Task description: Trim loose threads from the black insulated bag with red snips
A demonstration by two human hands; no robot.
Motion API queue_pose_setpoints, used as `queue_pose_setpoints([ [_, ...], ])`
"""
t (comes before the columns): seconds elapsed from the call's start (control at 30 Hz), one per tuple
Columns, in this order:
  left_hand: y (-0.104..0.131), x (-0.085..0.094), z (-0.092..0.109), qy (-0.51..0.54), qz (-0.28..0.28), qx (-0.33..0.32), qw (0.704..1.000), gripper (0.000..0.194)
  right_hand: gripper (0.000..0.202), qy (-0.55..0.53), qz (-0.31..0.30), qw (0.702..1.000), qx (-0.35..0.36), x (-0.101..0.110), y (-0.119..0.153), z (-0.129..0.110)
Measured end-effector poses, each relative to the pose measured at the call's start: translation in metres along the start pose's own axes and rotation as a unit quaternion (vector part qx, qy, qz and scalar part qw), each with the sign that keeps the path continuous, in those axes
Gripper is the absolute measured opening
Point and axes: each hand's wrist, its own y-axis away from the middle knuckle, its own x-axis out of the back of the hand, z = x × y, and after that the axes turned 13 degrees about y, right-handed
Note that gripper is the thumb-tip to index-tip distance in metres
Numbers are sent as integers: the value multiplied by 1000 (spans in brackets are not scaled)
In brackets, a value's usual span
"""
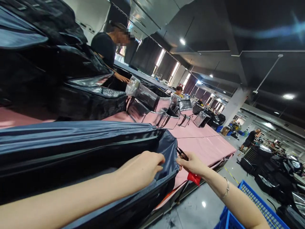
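Note:
A large dark blue and black fabric bag lies on the pink table in front of me. My left hand pinches the bag's blue edge at its right end. Just to the right, my right hand holds small thread snips with a red handle, their dark blades touching that same edge. A thin bracelet sits on my right wrist.
More black bags are stacked at the left. Silver-lined open bags stand in a row down the table. A person in black works across it; others are farther back. A blue plastic crate stands on the floor at the lower right.

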Motion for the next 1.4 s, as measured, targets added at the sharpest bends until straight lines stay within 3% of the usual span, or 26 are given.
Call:
queue_pose_setpoints([
  [0.2,-31,-28,-1,68,-39,17,997,22,49,-34,-12,999,-1,-2,3,4],
  [0.4,-32,-23,3,64,-21,28,997,22,45,-9,-18,1000,6,5,5,1],
  [0.5,-29,-20,4,67,-26,24,997,24,30,84,35,996,-1,16,11,-7],
  [0.6,-27,-18,7,55,-24,26,998,25,15,251,93,963,-2,30,22,-24],
  [0.67,-26,-17,9,38,-20,31,999,24,10,354,100,930,15,39,28,-38],
  [0.83,-25,-13,12,28,-14,28,999,22,12,508,38,859,56,50,34,-67],
  [1.0,-23,-13,12,16,-14,24,999,19,20,592,-26,804,57,44,31,-86],
  [1.2,-22,-12,12,20,-16,23,999,19,20,637,-44,768,50,36,32,-96],
  [1.4,-22,-10,12,25,-18,28,999,17,17,646,-26,762,47,36,37,-100],
])
